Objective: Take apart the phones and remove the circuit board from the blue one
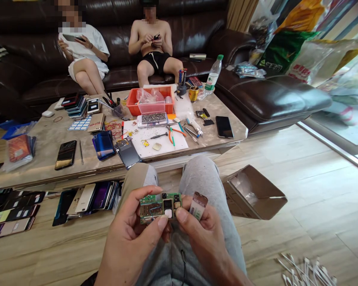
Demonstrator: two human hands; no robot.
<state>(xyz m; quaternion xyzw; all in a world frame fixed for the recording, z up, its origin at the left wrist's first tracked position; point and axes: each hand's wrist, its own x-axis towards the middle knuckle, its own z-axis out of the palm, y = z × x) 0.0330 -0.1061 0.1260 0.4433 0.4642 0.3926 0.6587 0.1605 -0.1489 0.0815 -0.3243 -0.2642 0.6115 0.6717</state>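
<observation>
Above my lap I hold a green phone circuit board (155,207) with camera modules at its right end. My left hand (137,226) grips the board's left part between thumb and fingers, its thumb tip by a small white square (168,213). My right hand (201,226) pinches the right end with its thumb. A small brown-and-white piece with printing (199,205), perhaps a wrapper or label, sticks up from the fingers of that hand. The fingers behind the board are mostly hidden.
Ahead stands a low table (47,137) with phones, an orange bin (133,104), pliers (170,136) and a screwdriver (159,136). An open cardboard box (256,194) is right of my knees, white cables (307,270) lie lower right. Two people sit on the sofa (116,39).
</observation>
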